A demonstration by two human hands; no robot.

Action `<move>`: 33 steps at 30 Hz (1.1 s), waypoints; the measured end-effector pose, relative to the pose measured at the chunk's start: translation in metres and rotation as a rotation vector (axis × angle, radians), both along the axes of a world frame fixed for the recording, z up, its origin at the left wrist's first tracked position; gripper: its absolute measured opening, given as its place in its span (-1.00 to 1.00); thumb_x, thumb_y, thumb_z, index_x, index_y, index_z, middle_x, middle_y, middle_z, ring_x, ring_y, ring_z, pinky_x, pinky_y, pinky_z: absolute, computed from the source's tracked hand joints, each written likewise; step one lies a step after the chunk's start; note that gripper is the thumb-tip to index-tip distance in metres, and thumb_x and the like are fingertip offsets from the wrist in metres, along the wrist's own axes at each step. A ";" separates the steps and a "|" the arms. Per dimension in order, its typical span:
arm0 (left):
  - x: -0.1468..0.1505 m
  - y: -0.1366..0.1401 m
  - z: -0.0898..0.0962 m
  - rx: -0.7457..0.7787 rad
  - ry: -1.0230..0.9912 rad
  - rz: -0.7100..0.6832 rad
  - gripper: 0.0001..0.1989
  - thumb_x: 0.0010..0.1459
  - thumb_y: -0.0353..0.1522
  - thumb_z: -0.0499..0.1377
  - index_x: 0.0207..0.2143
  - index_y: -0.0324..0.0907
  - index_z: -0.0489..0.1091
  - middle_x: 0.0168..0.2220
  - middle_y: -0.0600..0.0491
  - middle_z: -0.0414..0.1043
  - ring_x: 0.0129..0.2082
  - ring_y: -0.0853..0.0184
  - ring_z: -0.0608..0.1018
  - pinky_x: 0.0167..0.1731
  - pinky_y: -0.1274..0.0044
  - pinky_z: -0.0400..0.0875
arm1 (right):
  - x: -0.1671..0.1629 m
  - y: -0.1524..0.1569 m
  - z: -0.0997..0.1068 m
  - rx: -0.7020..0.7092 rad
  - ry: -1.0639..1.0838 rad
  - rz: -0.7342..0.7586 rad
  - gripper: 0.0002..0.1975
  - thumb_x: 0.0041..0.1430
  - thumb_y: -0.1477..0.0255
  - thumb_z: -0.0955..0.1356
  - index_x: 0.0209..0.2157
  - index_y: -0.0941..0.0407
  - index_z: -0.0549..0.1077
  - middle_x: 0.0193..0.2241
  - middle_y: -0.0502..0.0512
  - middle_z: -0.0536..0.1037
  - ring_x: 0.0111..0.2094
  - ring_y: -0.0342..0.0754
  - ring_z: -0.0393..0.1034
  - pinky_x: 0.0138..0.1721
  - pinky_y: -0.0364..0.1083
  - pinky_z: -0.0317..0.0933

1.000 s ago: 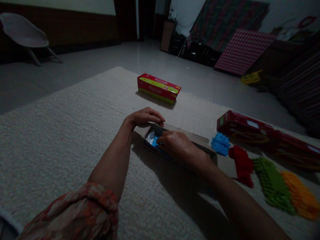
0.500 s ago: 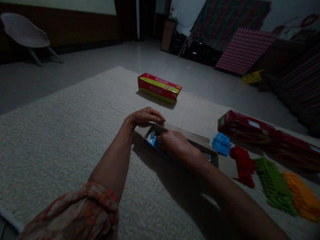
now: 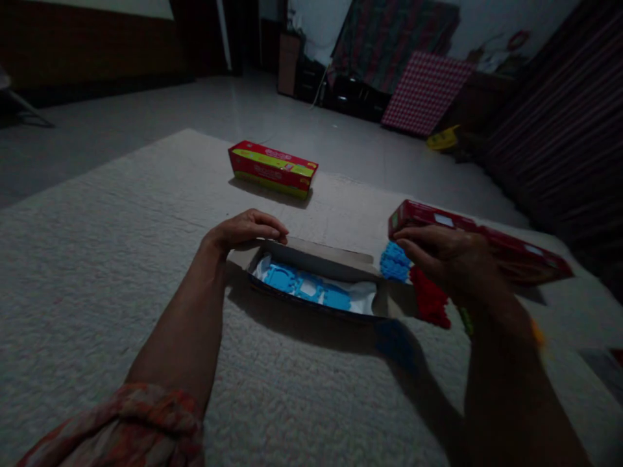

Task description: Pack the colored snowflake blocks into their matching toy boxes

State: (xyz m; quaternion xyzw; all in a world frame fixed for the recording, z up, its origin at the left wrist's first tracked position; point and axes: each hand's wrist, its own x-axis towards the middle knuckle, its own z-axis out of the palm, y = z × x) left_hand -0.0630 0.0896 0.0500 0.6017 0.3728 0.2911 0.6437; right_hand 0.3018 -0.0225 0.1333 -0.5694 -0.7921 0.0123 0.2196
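Note:
A long, narrow cardboard box [image 3: 311, 312] lies with its top uncovered on the pale mat, its flaps spread. In it, blue toothed-edge pieces [image 3: 307, 286] sit in a row on white plastic wrapping. My left hand [image 3: 250, 228] is bent over the box's far left corner, with its fingers curled at the rim and flap. My right hand [image 3: 445, 251] is in the air right of the box, fingers bent and thumb a little apart, nothing visible between them. Below its fingertips is a pile of blue pieces [image 3: 394, 262]; red pieces [image 3: 430, 299] lie partly behind the hand.
A red and yellow box [image 3: 272, 170] stands farther back on the mat [image 3: 160, 194]. Dark red boxes [image 3: 525, 256] lie beyond my right hand. Green pieces [image 3: 466, 318] and orange pieces [image 3: 538, 334] are mostly hidden by my right arm. A checkered panel [image 3: 426, 94] leans at the back.
My right hand has come out of the box and moved right, above the coloured pieces. The row of blue pieces inside the box now shows. My left hand stays at the box; the view has shifted right.

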 end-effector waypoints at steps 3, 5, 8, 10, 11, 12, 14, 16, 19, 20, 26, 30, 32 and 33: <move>-0.001 0.001 0.002 0.014 0.057 0.029 -0.89 -0.07 -0.40 0.43 -0.39 -0.14 0.68 -0.38 -0.05 0.69 -0.34 0.26 0.66 -0.20 0.45 0.55 | 0.037 -0.013 -0.024 -0.039 -0.051 -0.097 -0.77 0.27 0.39 0.33 -0.23 0.09 0.65 -0.31 0.14 0.64 -0.30 -0.01 0.50 -0.23 -0.04 0.32; -0.001 0.001 0.003 0.019 0.111 0.035 -0.89 -0.06 -0.38 0.43 -0.39 -0.13 0.68 -0.36 -0.06 0.69 -0.32 0.23 0.67 -0.15 0.41 0.56 | 0.048 -0.021 -0.041 -0.068 -0.115 -0.141 -0.81 0.24 0.46 0.35 -0.26 0.12 0.64 -0.33 0.15 0.60 -0.31 -0.02 0.47 -0.23 -0.05 0.29; -0.001 0.001 0.004 0.055 0.176 0.052 -0.90 -0.07 -0.35 0.43 -0.41 -0.11 0.68 -0.35 -0.06 0.69 -0.29 0.18 0.67 -0.10 0.37 0.57 | 0.049 -0.030 -0.060 -0.123 -0.173 -0.169 -0.81 0.24 0.52 0.35 -0.20 0.13 0.63 -0.26 0.16 0.57 -0.25 0.00 0.45 -0.17 -0.05 0.28; -0.001 0.000 0.005 0.076 0.197 0.060 -0.91 -0.08 -0.36 0.42 -0.42 -0.09 0.68 -0.35 -0.06 0.69 -0.26 0.15 0.68 -0.09 0.36 0.56 | 0.045 -0.033 -0.066 -0.143 -0.188 -0.164 -0.77 0.25 0.54 0.35 -0.12 0.13 0.61 -0.19 0.19 0.56 -0.18 0.02 0.44 -0.12 -0.05 0.27; -0.001 -0.001 0.005 0.081 0.203 0.064 -0.91 -0.08 -0.37 0.42 -0.42 -0.08 0.69 -0.35 -0.06 0.69 -0.26 0.16 0.67 -0.09 0.38 0.56 | 0.042 -0.035 -0.069 -0.141 -0.198 -0.164 -0.74 0.24 0.55 0.35 -0.08 0.14 0.60 -0.15 0.21 0.55 -0.16 0.04 0.43 -0.09 -0.04 0.26; -0.001 -0.002 0.006 0.081 0.207 0.069 -0.91 -0.08 -0.38 0.41 -0.42 -0.07 0.69 -0.35 -0.06 0.69 -0.26 0.17 0.67 -0.10 0.40 0.56 | 0.040 -0.036 -0.071 -0.134 -0.213 -0.170 -0.72 0.23 0.56 0.35 -0.04 0.15 0.59 -0.12 0.23 0.55 -0.13 0.05 0.41 -0.06 -0.03 0.25; -0.001 -0.002 0.007 0.072 0.218 0.073 -0.90 -0.08 -0.39 0.41 -0.42 -0.06 0.69 -0.33 -0.05 0.69 -0.26 0.21 0.67 -0.14 0.44 0.55 | 0.035 -0.036 -0.075 -0.116 -0.245 -0.202 -0.69 0.22 0.57 0.35 -0.01 0.17 0.57 -0.08 0.27 0.54 -0.09 0.08 0.38 -0.01 0.00 0.22; -0.002 -0.003 0.007 0.051 0.228 0.067 -0.89 -0.07 -0.38 0.41 -0.41 -0.05 0.69 -0.31 -0.06 0.70 -0.26 0.21 0.68 -0.17 0.46 0.55 | 0.032 -0.035 -0.080 -0.098 -0.269 -0.256 -0.73 0.25 0.56 0.34 -0.05 0.16 0.58 -0.07 0.28 0.54 -0.07 0.10 0.36 0.01 0.01 0.19; -0.002 -0.004 0.008 0.007 0.228 0.073 -0.87 -0.07 -0.38 0.41 -0.38 -0.04 0.70 -0.29 -0.07 0.71 -0.25 0.19 0.69 -0.17 0.44 0.56 | 0.030 -0.034 -0.085 -0.104 -0.282 -0.304 -0.78 0.30 0.52 0.32 -0.11 0.14 0.60 -0.09 0.26 0.55 -0.10 0.10 0.35 -0.01 0.01 0.16; -0.002 -0.004 0.009 0.002 0.226 0.080 -0.88 -0.07 -0.38 0.41 -0.38 -0.04 0.70 -0.29 -0.07 0.71 -0.24 0.19 0.69 -0.17 0.43 0.56 | 0.030 -0.033 -0.086 -0.104 -0.283 -0.312 -0.78 0.31 0.51 0.32 -0.11 0.14 0.60 -0.09 0.26 0.55 -0.11 0.10 0.35 -0.01 0.01 0.15; 0.000 -0.005 0.012 0.062 0.246 0.066 -0.89 -0.09 -0.36 0.42 -0.41 -0.08 0.69 -0.33 -0.04 0.70 -0.25 0.19 0.68 -0.14 0.44 0.56 | 0.028 -0.031 -0.091 -0.054 -0.279 -0.295 -0.79 0.32 0.52 0.33 -0.14 0.13 0.62 -0.13 0.25 0.57 -0.12 0.09 0.36 -0.05 0.01 0.13; 0.002 -0.006 0.012 0.095 0.220 0.087 -0.91 -0.09 -0.34 0.41 -0.44 -0.10 0.67 -0.37 -0.02 0.69 -0.29 0.19 0.67 -0.14 0.41 0.57 | 0.029 -0.028 -0.098 -0.011 -0.283 -0.320 -0.79 0.30 0.52 0.33 -0.16 0.15 0.64 -0.17 0.27 0.59 -0.14 0.13 0.40 -0.06 0.05 0.16; 0.002 -0.006 0.010 0.095 0.201 0.087 -0.91 -0.08 -0.35 0.40 -0.43 -0.14 0.67 -0.38 -0.05 0.68 -0.29 0.19 0.67 -0.13 0.40 0.56 | 0.035 -0.026 -0.099 0.027 -0.274 -0.308 -0.79 0.29 0.49 0.35 -0.16 0.16 0.65 -0.19 0.27 0.60 -0.16 0.14 0.43 -0.08 0.06 0.20; 0.002 -0.005 0.009 0.083 0.184 0.087 -0.90 -0.08 -0.36 0.40 -0.43 -0.14 0.67 -0.38 -0.06 0.68 -0.30 0.20 0.67 -0.14 0.40 0.56 | 0.040 -0.026 -0.099 0.052 -0.264 -0.297 -0.80 0.28 0.48 0.36 -0.16 0.16 0.65 -0.19 0.27 0.61 -0.16 0.15 0.44 -0.09 0.07 0.22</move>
